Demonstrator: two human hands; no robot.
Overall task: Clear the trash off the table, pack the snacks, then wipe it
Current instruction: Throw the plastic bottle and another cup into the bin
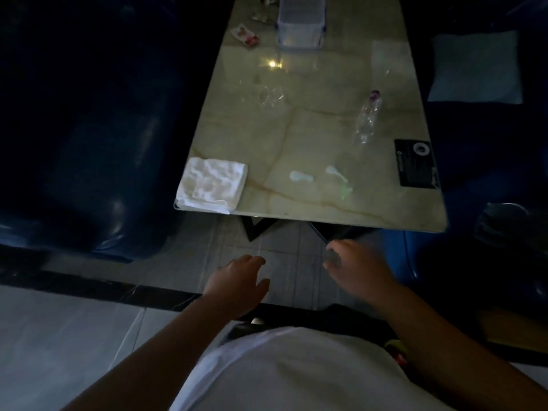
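A long marbled table (pixel 296 137) stretches away from me. A folded white cloth (pixel 212 185) lies on its near left corner. An empty clear plastic bottle (pixel 367 117) lies on its side at the right. Two pale smears (pixel 301 176) and a green streak (pixel 344 192) mark the near end. A snack wrapper (pixel 245 35) lies at the far left beside a clear plastic bin (pixel 300 22). My left hand (pixel 237 284) and my right hand (pixel 357 269) hover below the table's near edge, both empty with fingers loosely apart.
Dark blue seats flank the table, one on the left (pixel 89 143) and one on the right (pixel 486 143) with a pale cushion (pixel 474 68). A black card (pixel 416 163) lies at the near right edge of the table. Crumpled clear plastic (pixel 268 94) lies mid-table. Tiled floor lies below.
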